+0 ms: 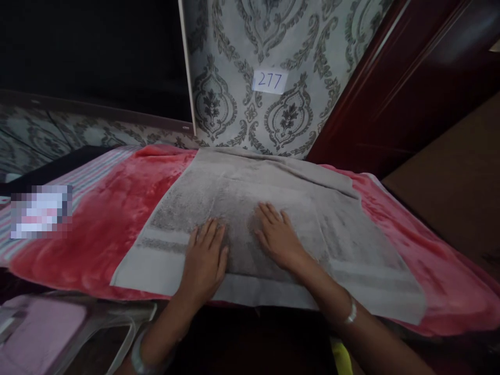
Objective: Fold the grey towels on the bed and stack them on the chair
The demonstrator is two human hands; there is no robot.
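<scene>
A grey towel [312,208] lies spread flat over a red plush blanket [109,219] on a raised surface. My left hand [205,258] rests palm down on the towel near its front edge, fingers stretched out together. My right hand [277,234] lies flat on the towel just to the right of it, fingers extended toward the far side. Both hands hold nothing. A bangle circles each wrist.
Patterned wallpaper with a paper label reading 277 [269,80] stands behind. A dark red door frame [390,94] rises at right. A striped cloth [89,172] shows at left under the blanket. Pink fabric in clear plastic [47,328] sits at lower left.
</scene>
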